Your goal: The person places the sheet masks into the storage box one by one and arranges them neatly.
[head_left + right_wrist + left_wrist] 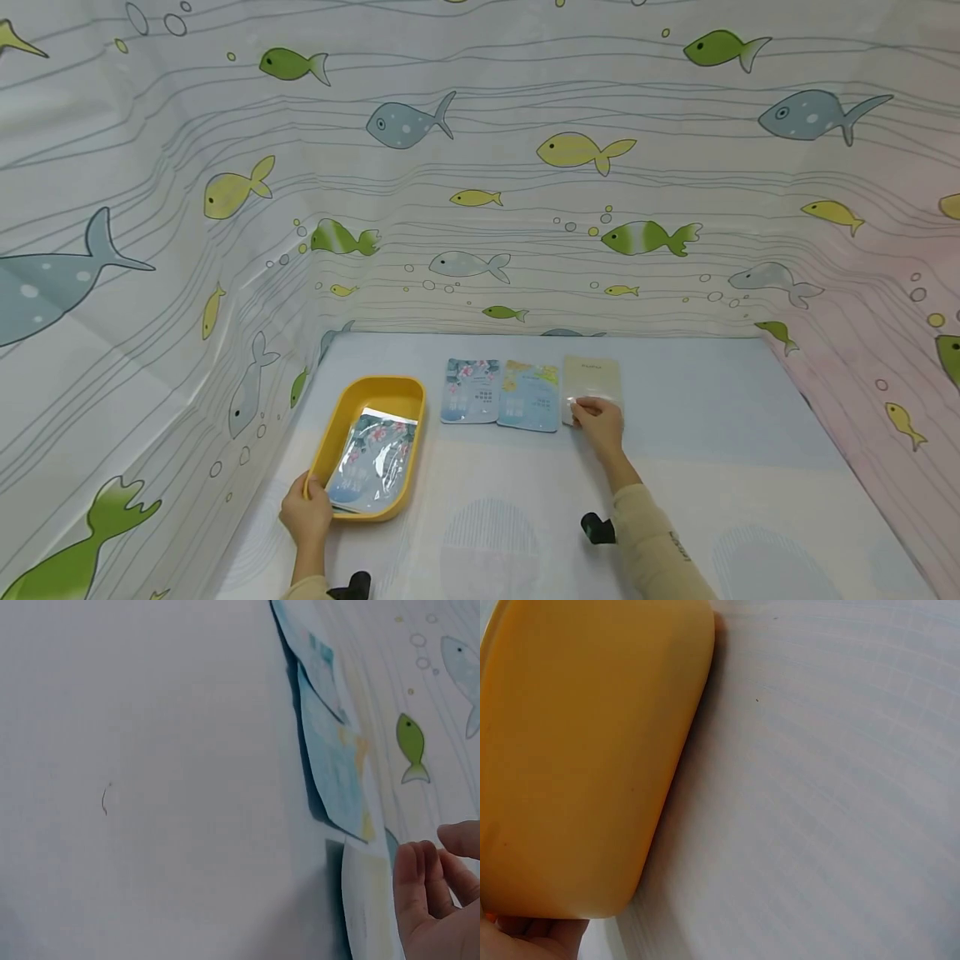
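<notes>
My left hand (307, 510) grips the near left corner of a yellow plastic tray (384, 392). Inside the tray lie glossy blue flowered sheet mask packets, the top packet (375, 458) hiding most of those below. At the back of the table three packets form a row: a blue one with pink flowers (471, 392), a blue one with yellow flowers (529, 397), and a beige one (592, 375). Over the beige packet's lower part is my right hand (602, 423). The right wrist view shows its fingers (411, 881) loosely bent, thumb apart, nothing between them.
A pale tablecloth (487, 475) covers the table. Fish-printed sheeting (480, 225) stands as walls at the back and both sides, close behind the row. Black wrist mounts (597, 528) jut inward from both forearms.
</notes>
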Motion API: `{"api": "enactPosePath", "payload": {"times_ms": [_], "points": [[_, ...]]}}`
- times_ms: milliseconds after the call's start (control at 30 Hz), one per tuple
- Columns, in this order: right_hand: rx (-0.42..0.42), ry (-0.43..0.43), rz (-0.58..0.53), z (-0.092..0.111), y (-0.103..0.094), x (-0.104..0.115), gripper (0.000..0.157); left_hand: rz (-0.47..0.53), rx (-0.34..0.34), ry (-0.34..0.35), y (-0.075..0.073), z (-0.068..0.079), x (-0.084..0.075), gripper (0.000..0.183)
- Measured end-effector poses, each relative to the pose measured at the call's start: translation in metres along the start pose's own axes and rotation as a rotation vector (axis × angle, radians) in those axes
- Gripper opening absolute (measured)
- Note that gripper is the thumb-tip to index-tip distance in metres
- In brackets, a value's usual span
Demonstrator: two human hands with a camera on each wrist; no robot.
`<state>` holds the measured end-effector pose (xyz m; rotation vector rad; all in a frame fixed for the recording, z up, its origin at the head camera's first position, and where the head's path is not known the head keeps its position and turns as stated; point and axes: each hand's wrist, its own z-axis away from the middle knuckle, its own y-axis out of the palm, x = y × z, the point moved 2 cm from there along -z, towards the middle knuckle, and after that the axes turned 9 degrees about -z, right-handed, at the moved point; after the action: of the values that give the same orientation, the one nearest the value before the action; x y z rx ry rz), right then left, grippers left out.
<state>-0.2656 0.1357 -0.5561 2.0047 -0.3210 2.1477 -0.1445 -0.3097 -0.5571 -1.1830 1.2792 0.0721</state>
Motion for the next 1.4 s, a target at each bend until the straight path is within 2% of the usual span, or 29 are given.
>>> {"api": "enactPosePath", "payload": {"times_ms": [333,533,667,933,1233,1400], "points": [[-0.108,0.008,0.047,-0.007,-0.024,-0.005,0.026,0.009,0.017,-0.018,0.000,0.000,0.000,0.035],[-0.245,-0.073,0.204,-0.012,-0.034,-0.010,0.028,0.004,0.016,-0.013,-0.001,0.001,0.000,0.035],[-0.289,-0.088,0.292,-0.017,-0.038,-0.015,0.032,0.005,0.013,-0.013,0.000,0.000,0.001,0.035],[-0.254,0.018,0.410,-0.018,-0.043,-0.024,0.043,0.002,0.019,-0.019,-0.002,0.001,0.000,0.035],[-0.212,-0.007,0.456,-0.017,-0.045,-0.027,0.045,0.009,0.015,-0.015,0.000,0.000,0.002,0.035],[-0.194,0.009,0.468,-0.018,-0.045,-0.029,0.047,0.011,0.005,-0.014,0.000,0.000,0.001,0.034]]}}
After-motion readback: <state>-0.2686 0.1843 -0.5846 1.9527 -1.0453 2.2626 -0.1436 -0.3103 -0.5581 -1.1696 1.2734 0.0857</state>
